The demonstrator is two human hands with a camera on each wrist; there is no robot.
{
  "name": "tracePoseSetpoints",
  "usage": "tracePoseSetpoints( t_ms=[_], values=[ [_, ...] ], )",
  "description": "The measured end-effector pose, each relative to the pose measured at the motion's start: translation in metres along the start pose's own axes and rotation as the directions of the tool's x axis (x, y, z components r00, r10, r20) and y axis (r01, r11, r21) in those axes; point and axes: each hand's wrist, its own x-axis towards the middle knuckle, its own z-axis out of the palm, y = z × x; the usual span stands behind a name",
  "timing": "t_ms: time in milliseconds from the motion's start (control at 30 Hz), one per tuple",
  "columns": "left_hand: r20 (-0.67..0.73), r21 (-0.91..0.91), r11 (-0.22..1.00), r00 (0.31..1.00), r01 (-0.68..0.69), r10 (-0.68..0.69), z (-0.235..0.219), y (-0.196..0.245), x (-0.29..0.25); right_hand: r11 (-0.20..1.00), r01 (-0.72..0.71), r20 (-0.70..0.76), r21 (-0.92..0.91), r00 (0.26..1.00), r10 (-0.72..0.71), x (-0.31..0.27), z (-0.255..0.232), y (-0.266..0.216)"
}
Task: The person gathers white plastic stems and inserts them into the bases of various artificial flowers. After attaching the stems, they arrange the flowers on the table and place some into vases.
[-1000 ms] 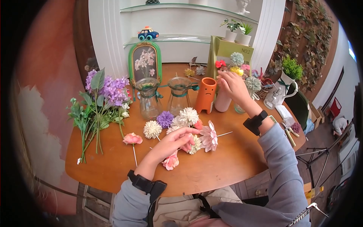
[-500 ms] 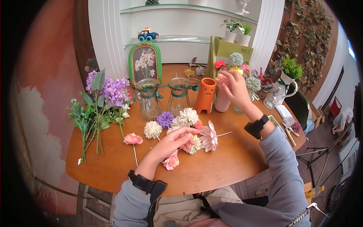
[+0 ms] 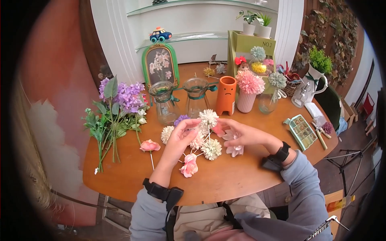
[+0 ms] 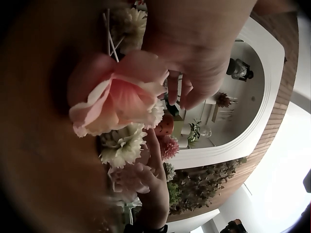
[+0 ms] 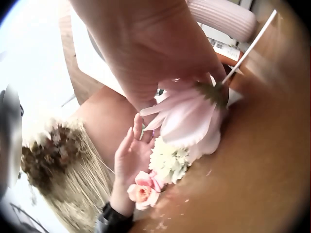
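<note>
Over the loose flowers on the table, my left hand has its fingers loosely bent beside a white pompom flower. In the right wrist view its palm shows bare. My right hand reaches in from the other side, fingers stretched toward the same flowers, above a pale pink large-petalled flower. A cream pompom flower and a pink rose lie in front of the hands. A pink pompom flower stands in the pink ribbed vase. The right fingertips are partly hidden.
Two glass vases and an orange sad-faced vase stand behind the hands. Purple flowers with green stems lie at the left. A glass vase holds pompom flowers. A compartment box and pliers lie right.
My right hand has left the pink pompom flower standing in the ribbed vase and moved left and toward me, to the loose flowers. My left hand has shifted slightly, and the head view has turned.
</note>
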Motion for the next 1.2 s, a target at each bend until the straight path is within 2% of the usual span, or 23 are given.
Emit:
tracePoseSetpoints(
  t_ms=[33, 67, 167, 200, 267, 400, 533, 667, 767, 900, 1033, 1067, 1167, 1200],
  values=[
    [0.014, 0.077, 0.997, 1.0, -0.011, 0.01, -0.002, -0.002, 0.0, 0.991, -0.014, -0.005, 0.136, 1.0, 0.015, 0.0, 0.001, 0.011],
    [0.032, 0.153, 0.988, 0.999, -0.023, 0.018, -0.003, -0.004, 0.001, 0.996, 0.037, -0.017, 0.078, 0.999, -0.035, 0.002, 0.0, 0.022],
    [0.015, 0.291, 0.955, 0.998, -0.058, 0.056, -0.002, -0.021, 0.004, 0.942, -0.131, 0.016, 0.309, 0.991, 0.132, -0.001, -0.003, 0.019],
    [0.012, 0.312, 0.95, 1.0, -0.004, 0.0, 0.0, -0.02, 0.004, 0.893, -0.223, -0.001, 0.392, 0.97, 0.243, -0.005, -0.003, 0.004],
    [0.009, 0.397, 0.918, 1.0, 0.004, -0.008, 0.003, -0.025, 0.005, 0.866, -0.204, 0.001, 0.456, 0.973, 0.229, -0.002, -0.004, 0.025],
    [-0.014, 0.536, 0.844, 1.0, 0.024, -0.019, 0.015, -0.024, 0.014, 0.867, -0.143, -0.014, 0.477, 0.985, 0.17, -0.003, -0.004, 0.025],
    [0.006, 0.772, 0.635, 0.999, 0.022, -0.042, 0.036, -0.025, 0.025, 0.87, -0.05, -0.034, 0.49, 0.997, 0.076, -0.001, 0.0, 0.037],
    [-0.01, 0.649, 0.76, 0.999, -0.017, 0.031, 0.049, -0.032, 0.031, 0.844, -0.026, -0.138, 0.535, 0.983, 0.118, 0.001, 0.007, 0.051],
    [0.034, 0.6, 0.793, 0.994, -0.104, 0.104, 0.053, -0.021, 0.031, 0.817, 0.004, -0.204, 0.576, 0.969, 0.139, 0.001, 0.01, 0.056],
    [-0.045, 0.379, 0.925, 0.998, -0.025, 0.045, 0.047, -0.021, 0.032, 0.822, -0.016, -0.26, 0.57, 0.945, 0.199, -0.003, 0.007, 0.049],
    [-0.155, 0.247, 0.967, 0.983, -0.055, 0.096, 0.047, -0.021, 0.029, 0.775, -0.002, -0.289, 0.633, 0.927, 0.239, -0.004, 0.004, 0.044],
    [-0.171, 0.28, 0.957, 0.977, -0.078, 0.129, 0.044, -0.029, 0.029, 0.769, 0.013, -0.302, 0.639, 0.924, 0.234, -0.004, 0.003, 0.045],
    [-0.233, 0.158, 0.987, 0.97, -0.036, 0.073, 0.041, -0.03, 0.027, 0.746, 0.072, -0.362, 0.662, 0.903, 0.233, -0.006, 0.002, 0.049],
    [-0.2, 0.271, 0.962, 0.976, -0.026, 0.082, 0.037, -0.029, 0.028, 0.737, 0.095, -0.385, 0.669, 0.892, 0.235, -0.006, 0.003, 0.051]
  ],
)
